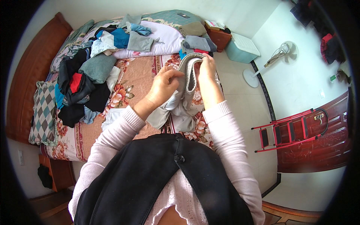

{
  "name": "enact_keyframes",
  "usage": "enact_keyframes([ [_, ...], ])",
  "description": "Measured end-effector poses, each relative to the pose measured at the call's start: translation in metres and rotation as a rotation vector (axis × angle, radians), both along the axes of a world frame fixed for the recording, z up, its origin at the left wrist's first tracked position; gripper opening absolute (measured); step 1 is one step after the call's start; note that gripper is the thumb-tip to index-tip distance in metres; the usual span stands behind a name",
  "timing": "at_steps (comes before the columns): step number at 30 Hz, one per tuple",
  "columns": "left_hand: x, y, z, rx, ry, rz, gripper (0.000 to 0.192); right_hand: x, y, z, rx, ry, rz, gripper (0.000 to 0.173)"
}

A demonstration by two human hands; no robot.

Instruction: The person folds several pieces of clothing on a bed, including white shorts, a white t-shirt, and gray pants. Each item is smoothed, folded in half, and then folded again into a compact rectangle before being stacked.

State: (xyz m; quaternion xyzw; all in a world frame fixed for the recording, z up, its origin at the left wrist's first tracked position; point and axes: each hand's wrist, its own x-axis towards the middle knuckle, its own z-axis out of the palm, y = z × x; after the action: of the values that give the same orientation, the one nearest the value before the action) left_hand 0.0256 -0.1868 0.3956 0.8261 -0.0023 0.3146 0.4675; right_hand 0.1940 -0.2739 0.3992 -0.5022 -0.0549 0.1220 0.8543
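Note:
A light grey-beige garment (185,98) with a ribbed waistband hangs from my hands over the bed. My right hand (207,67) grips the waistband at its upper right. My left hand (166,83) is at the garment's left edge, fingers curled; whether it pinches the cloth cannot be told. Below, the garment's lower part reaches the flowered bedspread (146,70). A white cloth (114,116) lies by my left forearm. Beyond my hands lie folded garments, among them a grey one (197,42) and an olive one (192,29).
A heap of mixed clothes (84,81) covers the bed's left part, beside a checked pillow (43,112). Further back are more clothes on a white quilt (166,36). On the right stand a storage box (242,47), a fan (251,78) and a red step ladder (291,130).

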Motion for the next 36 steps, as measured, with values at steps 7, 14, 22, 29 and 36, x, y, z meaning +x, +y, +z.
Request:
enact_keyframes([
  [7,0.0,-0.015,-0.002,0.115,-0.105,0.014,0.044,-0.007,0.022,-0.011,0.072,-0.11,-0.259,0.03],
  [14,0.0,-0.017,-0.011,0.17,-0.148,-0.068,0.069,-0.006,0.017,0.001,0.274,0.121,-0.155,0.03],
  [22,0.009,0.009,0.016,-0.671,-0.088,-0.198,0.054,-0.018,-0.016,0.028,0.007,-0.038,0.028,0.027],
  [29,0.005,0.039,0.058,-0.67,-0.127,-0.332,0.058,-0.046,-0.027,0.078,-0.738,-1.602,0.018,0.084],
  [36,0.001,0.053,0.086,-0.483,-0.305,-0.385,0.057,-0.037,0.003,0.125,-0.708,-1.621,0.377,0.036],
])
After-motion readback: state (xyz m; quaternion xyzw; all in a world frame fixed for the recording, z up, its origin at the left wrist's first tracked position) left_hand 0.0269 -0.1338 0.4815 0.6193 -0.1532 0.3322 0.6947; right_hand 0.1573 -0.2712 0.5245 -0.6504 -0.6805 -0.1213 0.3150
